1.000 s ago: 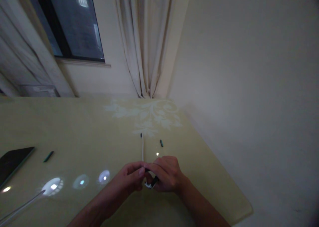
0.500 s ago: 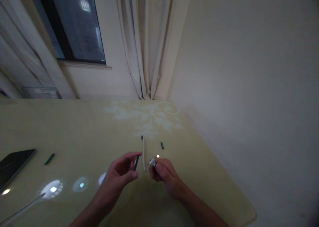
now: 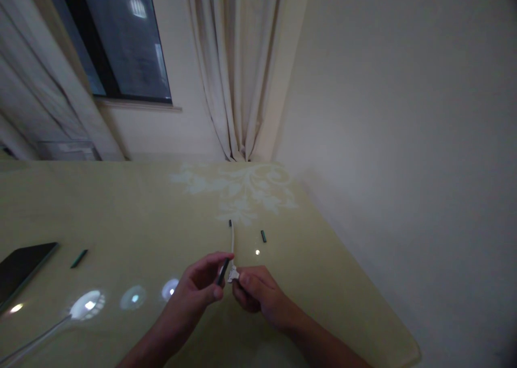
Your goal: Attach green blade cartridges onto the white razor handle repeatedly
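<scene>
Between the thumb and fingers of my left hand (image 3: 197,284) is a small dark strip (image 3: 223,272), held tilted. My right hand (image 3: 260,292) pinches a small whitish-silver piece (image 3: 233,274), its near end hidden by the fingers. The piece is close against the strip's right side; whether they touch I cannot tell. Just beyond the hands a thin white cable (image 3: 232,238) with a dark tip lies on the table, its lower end hidden behind them. A short dark green piece (image 3: 263,236) lies to the right of the cable.
On the pale greenish table (image 3: 133,212), a dark flat device (image 3: 24,265) lies at the left, beside another dark green piece (image 3: 79,258). A thin pale cable (image 3: 38,338) crosses the lower left corner. Curtains (image 3: 238,71) and a wall stand behind.
My right hand has moved left and slightly down, bringing the whitish-silver piece up close to the dark strip. My left hand has shifted slightly right and down, still holding the strip.
</scene>
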Demonstrator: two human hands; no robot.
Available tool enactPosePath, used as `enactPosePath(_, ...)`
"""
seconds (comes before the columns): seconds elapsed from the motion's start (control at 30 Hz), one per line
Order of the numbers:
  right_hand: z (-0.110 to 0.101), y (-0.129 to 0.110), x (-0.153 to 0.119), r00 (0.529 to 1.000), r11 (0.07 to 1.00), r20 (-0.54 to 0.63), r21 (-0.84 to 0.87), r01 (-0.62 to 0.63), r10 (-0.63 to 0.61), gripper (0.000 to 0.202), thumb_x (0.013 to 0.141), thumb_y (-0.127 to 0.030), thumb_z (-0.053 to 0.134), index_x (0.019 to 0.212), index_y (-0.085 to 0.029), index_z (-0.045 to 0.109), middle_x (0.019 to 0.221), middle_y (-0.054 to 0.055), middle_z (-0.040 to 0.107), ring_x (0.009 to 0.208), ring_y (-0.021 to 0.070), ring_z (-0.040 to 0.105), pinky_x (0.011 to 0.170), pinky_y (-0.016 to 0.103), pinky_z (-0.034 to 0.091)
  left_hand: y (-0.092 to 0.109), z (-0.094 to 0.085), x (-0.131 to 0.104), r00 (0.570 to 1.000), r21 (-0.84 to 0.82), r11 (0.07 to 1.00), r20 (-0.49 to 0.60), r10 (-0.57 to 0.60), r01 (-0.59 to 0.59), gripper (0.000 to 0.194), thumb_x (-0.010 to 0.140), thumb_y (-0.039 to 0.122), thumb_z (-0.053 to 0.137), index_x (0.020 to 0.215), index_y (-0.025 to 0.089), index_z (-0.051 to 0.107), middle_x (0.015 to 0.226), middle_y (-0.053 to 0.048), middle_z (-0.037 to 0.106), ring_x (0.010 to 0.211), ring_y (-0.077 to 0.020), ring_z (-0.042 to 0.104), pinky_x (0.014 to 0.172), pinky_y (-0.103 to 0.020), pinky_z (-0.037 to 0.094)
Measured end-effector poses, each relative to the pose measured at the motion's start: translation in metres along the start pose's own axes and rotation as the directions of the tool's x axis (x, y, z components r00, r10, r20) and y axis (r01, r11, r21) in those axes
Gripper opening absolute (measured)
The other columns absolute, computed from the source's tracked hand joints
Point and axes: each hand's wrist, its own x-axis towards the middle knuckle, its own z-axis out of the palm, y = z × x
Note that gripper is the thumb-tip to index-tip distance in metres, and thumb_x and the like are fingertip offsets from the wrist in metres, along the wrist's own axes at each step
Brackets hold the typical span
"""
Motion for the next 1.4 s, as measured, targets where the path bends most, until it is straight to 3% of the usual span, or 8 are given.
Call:
enactPosePath(0.33, 0.001, -0.001, 0.001, 1.000, 1.000, -0.006, -0.031, 0.002, -0.002, 0.059, 0.104, -0.068, 0.054, 0.072, -0.019, 0.049, 0.059, -0.007, 0.035, 0.049, 0.0065, 0.024, 0.046, 0.024, 0.017, -0.001, -0.003, -0.002, 1.000, 0.036, 0.999, 0.017, 0.009, -0.010, 0.054, 0.057, 0.041, 0.104, 0.107, 0.030, 0.088, 0.099, -0.005, 0.078, 0.093, -0.0235, 0.068, 0.082, -0.029, 0.054)
enactPosePath(0.47, 0.000, -0.001, 0.000, 1.000, 0.999, -0.019, -0.053, 0.003, -0.004, 0.059, 0.104, -0.070, 0.054, 0.078, -0.017, 0.056, 0.058, -0.008, 0.035, 0.048, 0.0070, 0.026, 0.046, 0.023, 0.019, 0.002, -0.006, -0.001, 0.999, 0.068, 0.997, 0.031, 0.035, -0.037, 0.054, 0.058, 0.043, 0.103, 0.108, 0.029, 0.088, 0.101, -0.006, 0.076, 0.094, -0.0243, 0.067, 0.083, -0.030, 0.054)
enactPosePath(0.67, -0.005, -0.001, 0.000, 0.999, 0.988, 0.033, -0.151, 0.038, -0.033, 0.055, 0.106, -0.063, 0.056, 0.086, -0.013, 0.067, 0.060, -0.006, 0.040, 0.049, 0.0069, 0.033, 0.048, 0.021, 0.026, 0.005, -0.007, 0.002, 0.997, 0.108, 0.992, 0.054, 0.055, -0.060, 0.051, 0.060, 0.042, 0.103, 0.107, 0.030, 0.088, 0.085, -0.002, 0.068, 0.081, -0.0189, 0.061, 0.073, -0.025, 0.050)
enactPosePath(0.83, -0.007, -0.001, -0.001, 0.999, 0.972, 0.016, -0.231, 0.037, -0.035, 0.055, 0.108, -0.062, 0.052, 0.087, -0.014, 0.068, 0.061, -0.006, 0.040, 0.051, 0.0070, 0.033, 0.051, 0.021, 0.026, 0.005, -0.007, 0.002, 0.998, 0.099, 0.995, 0.049, 0.027, -0.032, 0.050, 0.061, 0.040, 0.102, 0.108, 0.029, 0.088, 0.088, -0.003, 0.068, 0.084, -0.0202, 0.061, 0.075, -0.027, 0.051)
enactPosePath(1.07, -0.006, -0.003, -0.002, 1.000, 0.965, 0.016, -0.261, 0.007, -0.003, 0.064, 0.105, -0.071, 0.049, 0.085, -0.013, 0.069, 0.058, -0.006, 0.039, 0.051, 0.0081, 0.034, 0.052, 0.023, 0.028, 0.008, -0.004, 0.000, 0.997, 0.089, 0.996, 0.073, 0.018, -0.025, 0.047, 0.064, 0.037, 0.100, 0.108, 0.029, 0.088, 0.086, -0.002, 0.068, 0.082, -0.0203, 0.061, 0.075, -0.028, 0.051)
enactPosePath(1.4, -0.007, -0.002, -0.002, 0.999, 0.954, 0.024, -0.299, 0.033, -0.028, 0.060, 0.109, -0.064, 0.047, 0.086, -0.014, 0.070, 0.059, -0.006, 0.040, 0.051, 0.0082, 0.034, 0.053, 0.023, 0.029, 0.009, -0.003, 0.000, 0.998, 0.086, 0.996, 0.056, -0.011, 0.006, 0.049, 0.062, 0.038, 0.101, 0.108, 0.028, 0.088, 0.086, -0.003, 0.069, 0.082, -0.0200, 0.061, 0.074, -0.028, 0.052)
